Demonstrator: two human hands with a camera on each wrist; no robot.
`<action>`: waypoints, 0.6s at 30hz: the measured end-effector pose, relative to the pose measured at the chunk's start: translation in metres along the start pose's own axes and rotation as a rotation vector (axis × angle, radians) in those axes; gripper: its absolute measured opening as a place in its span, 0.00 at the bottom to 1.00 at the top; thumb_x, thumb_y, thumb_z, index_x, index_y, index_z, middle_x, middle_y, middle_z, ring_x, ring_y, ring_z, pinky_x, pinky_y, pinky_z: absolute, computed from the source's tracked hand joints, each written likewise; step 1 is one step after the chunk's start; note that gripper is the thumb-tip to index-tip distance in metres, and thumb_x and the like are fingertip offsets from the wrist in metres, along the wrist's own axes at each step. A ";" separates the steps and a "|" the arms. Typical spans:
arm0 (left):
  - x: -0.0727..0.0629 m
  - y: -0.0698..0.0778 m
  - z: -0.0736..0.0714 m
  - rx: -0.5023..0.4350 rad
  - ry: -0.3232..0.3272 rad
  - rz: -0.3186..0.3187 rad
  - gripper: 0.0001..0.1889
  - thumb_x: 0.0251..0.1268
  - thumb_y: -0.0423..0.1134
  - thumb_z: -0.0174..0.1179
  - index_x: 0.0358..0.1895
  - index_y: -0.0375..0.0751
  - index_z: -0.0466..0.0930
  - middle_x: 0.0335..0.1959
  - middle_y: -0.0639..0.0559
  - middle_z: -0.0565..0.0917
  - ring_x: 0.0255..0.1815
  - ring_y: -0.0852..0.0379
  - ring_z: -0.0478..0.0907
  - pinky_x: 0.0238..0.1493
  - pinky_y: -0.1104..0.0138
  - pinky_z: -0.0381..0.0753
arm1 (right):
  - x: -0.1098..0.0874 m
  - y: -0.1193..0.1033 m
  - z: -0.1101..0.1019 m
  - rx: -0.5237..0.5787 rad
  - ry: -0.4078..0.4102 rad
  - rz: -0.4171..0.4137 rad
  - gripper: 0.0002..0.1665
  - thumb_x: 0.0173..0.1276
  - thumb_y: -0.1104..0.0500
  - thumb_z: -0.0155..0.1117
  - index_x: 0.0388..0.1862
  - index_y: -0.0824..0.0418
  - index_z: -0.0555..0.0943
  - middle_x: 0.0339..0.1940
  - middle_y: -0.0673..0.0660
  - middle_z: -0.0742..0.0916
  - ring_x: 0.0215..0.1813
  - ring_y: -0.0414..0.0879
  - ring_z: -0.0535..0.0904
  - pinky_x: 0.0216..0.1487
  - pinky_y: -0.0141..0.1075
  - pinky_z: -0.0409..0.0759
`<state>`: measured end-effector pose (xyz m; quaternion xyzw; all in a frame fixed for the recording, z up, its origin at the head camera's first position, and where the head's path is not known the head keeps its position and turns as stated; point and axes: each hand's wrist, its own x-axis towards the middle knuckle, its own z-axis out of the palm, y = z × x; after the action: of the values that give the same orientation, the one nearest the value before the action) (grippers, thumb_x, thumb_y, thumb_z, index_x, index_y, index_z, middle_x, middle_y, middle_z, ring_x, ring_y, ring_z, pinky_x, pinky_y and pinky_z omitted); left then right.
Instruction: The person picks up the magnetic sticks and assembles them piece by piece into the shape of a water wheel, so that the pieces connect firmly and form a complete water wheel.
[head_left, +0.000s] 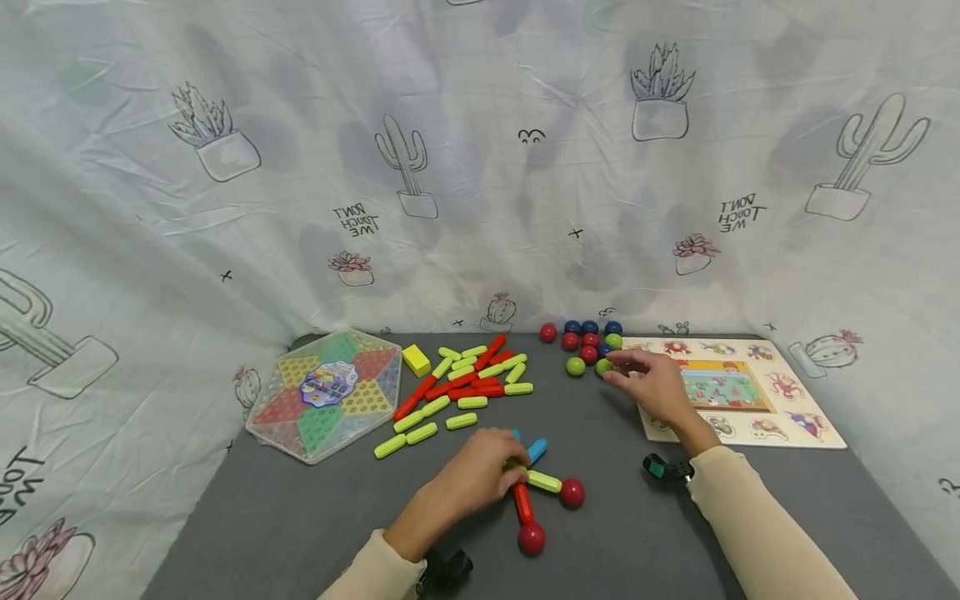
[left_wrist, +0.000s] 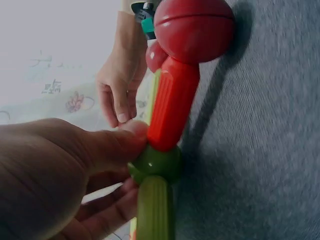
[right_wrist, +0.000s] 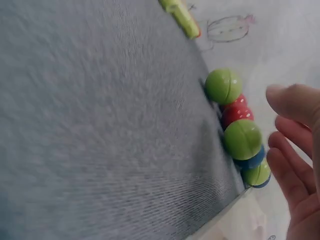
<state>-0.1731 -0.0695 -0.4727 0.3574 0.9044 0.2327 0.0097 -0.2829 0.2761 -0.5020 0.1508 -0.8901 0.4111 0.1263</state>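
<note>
A: Any writing to be read?

B: Slogans (head_left: 356, 219) on the white fabric backdrop (head_left: 480, 167). They're back to front, but I make out "DON'T TOUCH ME" among the potted cactus drawings. The clear hexagonal plastic case (head_left: 288, 414) with coloured triangles has a purple-edged label (head_left: 330, 383), its lettering too small for me.

A: And the surface?

B: A dark grey counter (head_left: 615, 533), finely ribbed in the wrist views. The fabric hangs behind and at both sides, creased and softly lit.

A: What are the hands doing?

B: The left hand (head_left: 480, 467) pinches a shiny green plastic ball (left_wrist: 157, 164), the joint of a small construction at the front of the counter. A red ridged plastic rod (head_left: 522, 503) and a yellow-green plastic rod (head_left: 544, 481) run out from it, each tipped with a red plastic ball (head_left: 532, 538). A blue plastic rod (head_left: 537, 451) shows just beyond the fingers. The right hand (head_left: 652, 387) has thumb and fingers apart, near the loose red, blue and green plastic balls (head_left: 575, 367).

A: And around them?

B: A pale wooden picture board (head_left: 813, 439) to the right; scattered red and yellow-green rods (head_left: 472, 402) and a yellow rectangular block (head_left: 416, 361) beside the case.
</note>
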 end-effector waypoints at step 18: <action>0.019 0.005 0.011 0.099 0.036 -0.107 0.12 0.76 0.44 0.70 0.50 0.39 0.93 0.41 0.51 0.88 0.42 0.57 0.81 0.50 0.63 0.85 | -0.013 -0.009 0.015 -0.113 -0.118 -0.078 0.14 0.70 0.61 0.81 0.54 0.57 0.92 0.48 0.55 0.93 0.45 0.47 0.91 0.47 0.43 0.90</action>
<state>-0.1822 -0.0493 -0.4772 0.3043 0.9327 0.1931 -0.0121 -0.2689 0.2617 -0.5099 0.2022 -0.9113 0.3452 0.0978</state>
